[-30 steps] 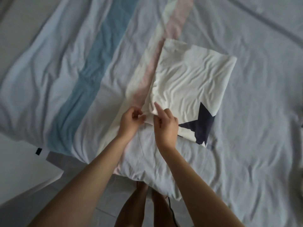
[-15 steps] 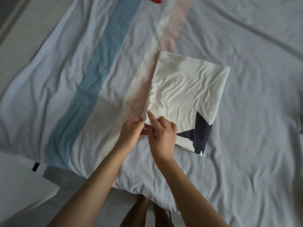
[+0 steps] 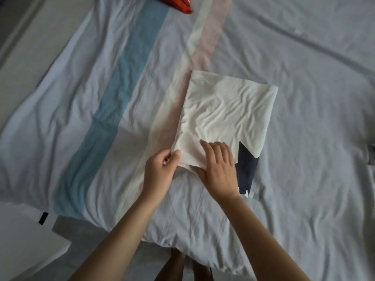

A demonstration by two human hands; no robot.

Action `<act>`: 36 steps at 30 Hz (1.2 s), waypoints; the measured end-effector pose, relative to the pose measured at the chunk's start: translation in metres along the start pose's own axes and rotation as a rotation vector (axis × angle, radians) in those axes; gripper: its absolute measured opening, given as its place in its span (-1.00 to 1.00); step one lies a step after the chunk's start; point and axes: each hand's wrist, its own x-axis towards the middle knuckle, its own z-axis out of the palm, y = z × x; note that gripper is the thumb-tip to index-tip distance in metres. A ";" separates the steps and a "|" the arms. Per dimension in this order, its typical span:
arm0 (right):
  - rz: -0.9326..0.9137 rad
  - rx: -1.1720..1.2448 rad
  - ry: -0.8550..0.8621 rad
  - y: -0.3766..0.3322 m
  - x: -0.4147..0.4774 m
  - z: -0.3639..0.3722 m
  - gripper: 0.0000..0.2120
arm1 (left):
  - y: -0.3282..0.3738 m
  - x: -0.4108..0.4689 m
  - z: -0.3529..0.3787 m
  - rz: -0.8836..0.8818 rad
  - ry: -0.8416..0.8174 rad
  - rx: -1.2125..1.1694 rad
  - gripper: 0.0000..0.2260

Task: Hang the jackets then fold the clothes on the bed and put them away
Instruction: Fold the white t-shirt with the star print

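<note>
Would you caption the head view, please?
Left hand and right hand grip one corner of a folded white garment on a striped bedsheet.

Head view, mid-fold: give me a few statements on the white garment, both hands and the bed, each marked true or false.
1. The white garment lies folded on the bed sheet. True.
2. The left hand pinches the garment's near left corner. True.
3. The right hand hangs off the bed and touches nothing. False: it grips the garment's near edge.
4. The navy print sits at the garment's far left corner. False: it is at the near right, beside the right hand.
5. A red item shows at the top edge of the view. True.
</note>
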 end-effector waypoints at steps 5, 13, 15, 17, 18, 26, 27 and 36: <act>0.287 -0.132 -0.063 0.049 -0.048 -0.008 -0.23 | -0.001 0.007 -0.005 0.025 0.051 0.001 -0.49; 0.712 0.423 -0.092 0.052 -0.072 -0.042 -0.43 | 0.011 -0.006 -0.002 -0.027 0.145 -0.109 -0.61; 0.638 0.506 0.053 0.039 -0.060 -0.063 -0.53 | 0.030 -0.013 -0.010 0.072 0.254 -0.133 -0.66; 0.617 0.545 0.145 0.026 -0.052 -0.079 -0.65 | 0.048 -0.015 -0.025 0.160 0.313 -0.147 -0.67; 0.664 0.574 0.182 0.023 -0.038 -0.097 -0.70 | 0.063 -0.011 -0.029 0.171 0.326 -0.173 -0.70; 0.799 0.786 0.425 0.051 0.155 -0.196 -0.67 | 0.220 0.132 -0.005 0.128 0.275 -0.338 -0.72; 0.755 0.802 0.491 0.052 0.177 -0.217 -0.67 | 0.250 0.146 -0.006 0.183 0.264 -0.381 -0.74; 0.558 0.858 0.743 0.044 0.200 -0.261 -0.59 | 0.310 0.162 -0.004 0.424 0.244 -0.415 -0.76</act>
